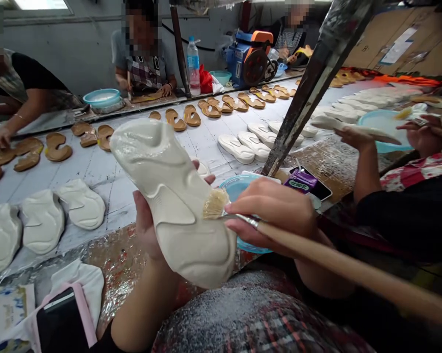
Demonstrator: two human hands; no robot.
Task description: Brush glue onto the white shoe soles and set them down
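Note:
A white shoe sole [186, 206] is tilted up in front of me, its far end wet and glossy, its near end duller. My left hand [150, 225] grips it from beneath, with the thumb at its left edge and fingertips showing past its right edge. My right hand [275, 213] is closed round a long wooden-handled brush [257, 224], near its metal collar. The pale bristles [215, 203] rest on the middle of the sole. Behind my right hand stands a light blue bowl [239, 184], partly hidden.
White soles [44, 220] lie at left, and more [255, 142] beyond the slanted metal post [316, 83]. Brown sole pieces [209, 108] line the white conveyor belt [143, 181]. A phone [64, 318] lies front left, a purple packet [299, 180] at right. Co-workers sit across and at right.

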